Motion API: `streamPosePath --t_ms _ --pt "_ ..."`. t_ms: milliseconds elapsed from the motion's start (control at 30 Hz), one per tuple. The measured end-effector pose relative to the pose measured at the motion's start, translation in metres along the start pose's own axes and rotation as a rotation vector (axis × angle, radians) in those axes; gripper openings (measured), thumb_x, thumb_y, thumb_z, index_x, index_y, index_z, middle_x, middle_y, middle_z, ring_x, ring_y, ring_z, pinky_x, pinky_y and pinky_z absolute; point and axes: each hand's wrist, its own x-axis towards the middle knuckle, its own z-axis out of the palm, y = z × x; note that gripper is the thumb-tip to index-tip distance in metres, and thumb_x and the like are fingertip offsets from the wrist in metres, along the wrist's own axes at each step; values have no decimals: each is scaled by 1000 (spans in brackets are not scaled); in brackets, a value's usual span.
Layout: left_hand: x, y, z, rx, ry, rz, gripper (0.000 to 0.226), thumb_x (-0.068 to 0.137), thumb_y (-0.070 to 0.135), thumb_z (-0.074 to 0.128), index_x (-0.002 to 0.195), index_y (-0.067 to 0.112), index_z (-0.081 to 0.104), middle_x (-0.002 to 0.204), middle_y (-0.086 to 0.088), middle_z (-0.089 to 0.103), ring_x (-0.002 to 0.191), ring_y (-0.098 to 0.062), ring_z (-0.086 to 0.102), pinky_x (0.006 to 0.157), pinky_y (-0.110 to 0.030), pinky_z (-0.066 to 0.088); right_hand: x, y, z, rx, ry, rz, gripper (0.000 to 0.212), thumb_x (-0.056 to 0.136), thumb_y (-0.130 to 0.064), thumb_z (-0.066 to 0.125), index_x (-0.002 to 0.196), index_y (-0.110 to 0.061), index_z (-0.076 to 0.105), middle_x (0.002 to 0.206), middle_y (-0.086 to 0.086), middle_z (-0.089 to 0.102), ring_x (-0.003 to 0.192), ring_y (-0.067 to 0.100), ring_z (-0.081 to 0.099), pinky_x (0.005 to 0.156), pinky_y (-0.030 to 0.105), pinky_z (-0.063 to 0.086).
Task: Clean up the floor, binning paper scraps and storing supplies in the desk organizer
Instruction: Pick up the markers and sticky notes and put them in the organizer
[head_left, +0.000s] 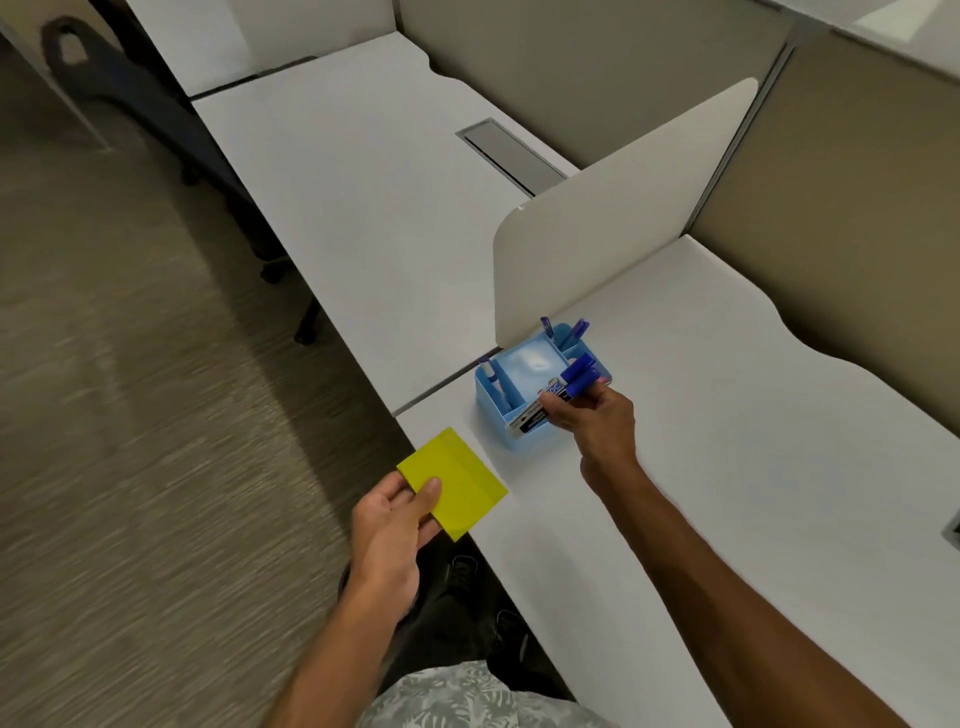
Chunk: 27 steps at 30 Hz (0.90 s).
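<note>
This is the storing step: the right hand (597, 415) is clamped on blue-capped markers (558, 395) (two, I think) over the blue desk organizer (493, 410). The left hand (400, 525) pinches a yellow sticky-note pad (457, 480) at the desk (727, 415) edge. Next, tip the markers upright into a slot.

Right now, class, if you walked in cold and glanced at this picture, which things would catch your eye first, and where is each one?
The bright yellow sticky-note pad stands out most, pinched in the left hand over the near edge of the white desk. Next comes the light blue desk organizer beside the white divider panel, with blue pens standing in its corner slots. Just over it, the right hand holds blue-capped markers.
</note>
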Motion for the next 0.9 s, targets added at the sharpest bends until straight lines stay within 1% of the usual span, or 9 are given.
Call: streamPosePath --t_ms 233,333,400,500,600,700,767,833,900 --pt "32 3 13 43 -6 -46 21 93 6 64 111 14 72 108 -9 77 101 -24 74 74 -30 61 50 11 14 -194 66 1 30 78 -14 85 103 -7 70 99 11 75 92 25 74 90 45 60" --pt "46 6 16 48 -3 -62 21 93 6 64 110 15 72 106 -8 78 99 -23 75 72 -28 61 70 18 26 -311 76 -27 21 79 -18 84 89 -22 66 93 2 72 90 22 72 87 40 61" --pt "54 7 17 49 -7 -76 21 94 5 64 111 15 72 107 -8 78 99 -23 75 73 -29 61 83 24 36 -438 90 -65 23 80 -21 84 94 -21 66 91 -2 67 86 19 69 81 33 60" --pt "66 10 17 56 -17 -100 21 94 6 64 111 15 72 107 -8 77 100 -24 74 77 -32 62 98 36 48 -569 79 -106 31 82 -23 81 109 -12 69 94 0 68 83 18 67 69 19 52" --pt "79 14 17 60 -25 -123 23 93 7 65 114 14 71 109 -9 77 101 -25 74 83 -37 62 109 47 58 -647 38 -138 32 83 -22 80 111 -9 69 94 0 67 85 19 66 72 20 51" --pt "93 19 17 59 -33 -150 24 93 9 66 116 14 70 109 -8 77 102 -25 74 84 -39 61 114 59 66 -703 37 -143 31 83 -22 80 108 -9 68 95 3 67 81 19 63 68 19 49" --pt "101 23 18 66 -28 -165 23 92 10 67 115 15 70 109 -7 77 100 -24 74 81 -35 61 117 66 69 -749 51 -129 31 83 -24 80 106 -8 67 96 6 65 80 22 62 69 26 50" --pt "108 26 18 69 -27 -176 23 92 11 68 114 16 71 107 -5 78 99 -23 75 78 -31 61 120 72 73 -786 65 -113 31 82 -25 81 104 -8 67 94 5 63 78 21 61 64 24 46" --pt "113 28 18 71 -23 -185 21 91 12 70 111 16 72 106 -5 78 98 -23 75 79 -32 60 123 75 76 -823 81 -119 31 82 -26 81 104 -8 67 94 4 60 76 17 57 61 21 41"
